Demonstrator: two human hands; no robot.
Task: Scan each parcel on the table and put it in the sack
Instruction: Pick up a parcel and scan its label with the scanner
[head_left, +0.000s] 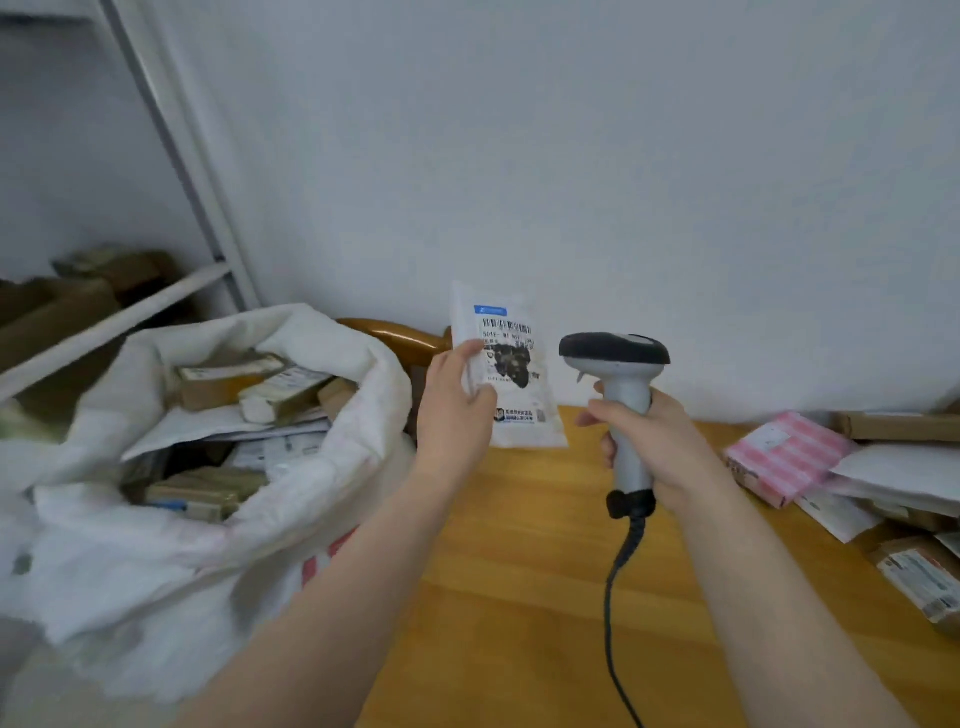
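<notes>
The wooden table (519, 597) bears a heap of parcels (893, 470) at right (pink striped mailer (784, 457) among them).

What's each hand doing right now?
Left hand: holding the white parcel bag upright, label showing.
Right hand: gripping the barcode scanner by its handle.

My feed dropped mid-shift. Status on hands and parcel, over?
Left hand holds white parcel upright, label toward camera. Right hand grips scanner beside it. Sack open at left, path to it unobstructed.
</notes>
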